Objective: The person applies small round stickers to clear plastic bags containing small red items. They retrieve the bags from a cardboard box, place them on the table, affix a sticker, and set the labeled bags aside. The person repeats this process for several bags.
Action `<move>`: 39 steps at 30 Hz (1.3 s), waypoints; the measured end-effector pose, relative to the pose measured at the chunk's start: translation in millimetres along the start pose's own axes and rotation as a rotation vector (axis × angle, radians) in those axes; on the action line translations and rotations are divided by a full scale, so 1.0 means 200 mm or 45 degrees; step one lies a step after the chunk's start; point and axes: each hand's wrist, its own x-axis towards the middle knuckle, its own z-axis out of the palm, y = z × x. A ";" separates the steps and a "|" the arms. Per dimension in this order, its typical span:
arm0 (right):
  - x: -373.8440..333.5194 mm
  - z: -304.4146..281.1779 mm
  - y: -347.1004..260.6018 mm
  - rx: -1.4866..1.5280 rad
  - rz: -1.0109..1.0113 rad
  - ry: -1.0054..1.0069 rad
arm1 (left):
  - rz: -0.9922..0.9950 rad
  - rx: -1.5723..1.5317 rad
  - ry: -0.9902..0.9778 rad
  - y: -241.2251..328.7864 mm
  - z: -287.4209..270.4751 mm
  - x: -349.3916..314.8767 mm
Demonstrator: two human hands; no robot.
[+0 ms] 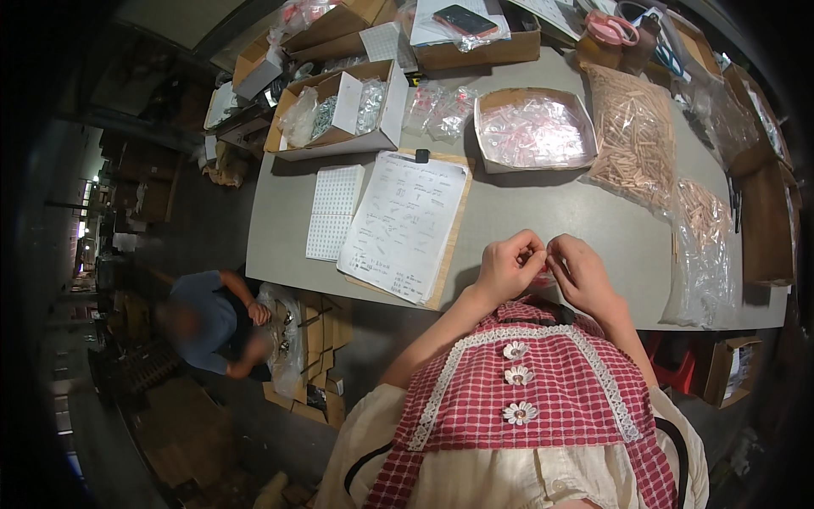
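Note:
My left hand (513, 265) and my right hand (583, 273) meet at the table's near edge, just in front of my chest. Both are closed in a pinch, thumbs against fingertips. Between and below them shows a small clear plastic bag (547, 278) with some red on it, mostly covered by my fingers. What it contains cannot be made out. Beyond my hands stands an open carton (536, 165) heaped with small clear bags marked in pink. To the left of my hands, a clipboard (454, 229) bears a printed sheet (405, 225) with small drawings.
A large bag of wooden dowels (632, 140) and a smaller dowel bag (704, 246) lie at right. A divided carton of metal hardware (339, 114) stands far left, near a printed card (333, 212). A phone (465, 20) rests at the back. Beyond the left edge, another person (208, 318) sits working.

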 end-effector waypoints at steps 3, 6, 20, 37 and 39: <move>0.00 0.01 -0.01 -0.069 -0.056 0.040 | 0.060 0.032 0.040 0.03 0.01 0.00; 0.00 0.01 0.01 -0.134 -0.076 0.061 | -0.006 0.012 0.075 0.02 0.01 0.01; -0.08 -0.01 0.06 -0.019 0.029 0.109 | -0.249 -0.339 0.208 -0.13 -0.03 0.01; -0.28 -0.08 0.80 0.999 0.903 0.738 | -0.256 1.390 0.538 -0.61 -0.98 -0.06; -0.21 -0.10 0.72 0.952 0.947 0.748 | -0.295 1.492 0.479 -0.66 -0.97 -0.06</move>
